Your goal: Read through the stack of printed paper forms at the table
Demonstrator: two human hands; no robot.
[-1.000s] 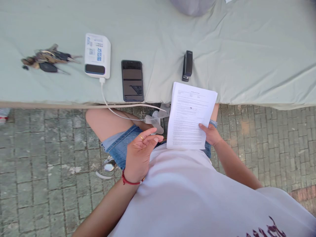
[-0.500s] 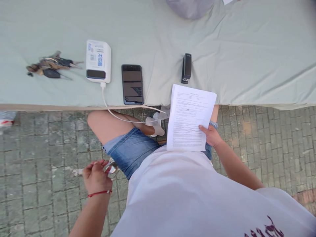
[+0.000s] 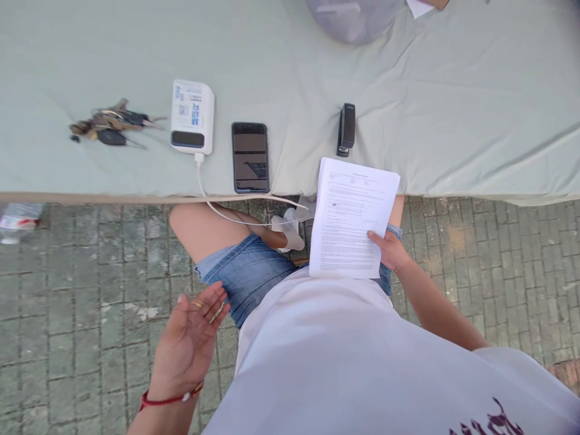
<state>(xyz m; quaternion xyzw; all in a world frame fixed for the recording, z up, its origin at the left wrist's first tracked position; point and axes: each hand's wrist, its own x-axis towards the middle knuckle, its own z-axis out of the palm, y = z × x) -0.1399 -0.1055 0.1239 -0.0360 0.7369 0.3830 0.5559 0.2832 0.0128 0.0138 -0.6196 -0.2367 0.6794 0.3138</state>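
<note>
My right hand (image 3: 390, 249) grips a stack of printed sheets (image 3: 348, 223) at its right edge, thumb on top and the other fingers hidden underneath. The stack slants over my lap, with its far end at the table edge. My left hand (image 3: 193, 335) is beside my thigh, palm turned up, fingers stretched out and holding nothing. A ring and a red cord bracelet (image 3: 170, 396) show on that side. Just beyond the sheets a black stapler (image 3: 347, 130) lies on the cloth.
On the pale green tablecloth (image 3: 272, 66) lie a phone (image 3: 251, 158), a white power bank (image 3: 193, 115) and a bunch of keys (image 3: 113, 124). A white cable (image 3: 222, 208) loops over the edge. A grey rounded object (image 3: 356, 18) sits far back. A plastic bottle (image 3: 20, 220) lies on the paving.
My left hand has turned palm up and its curled fingers have opened out; a shiny thing beside them no longer shows. My right hand still grips the sheets. The view shifted slightly.
</note>
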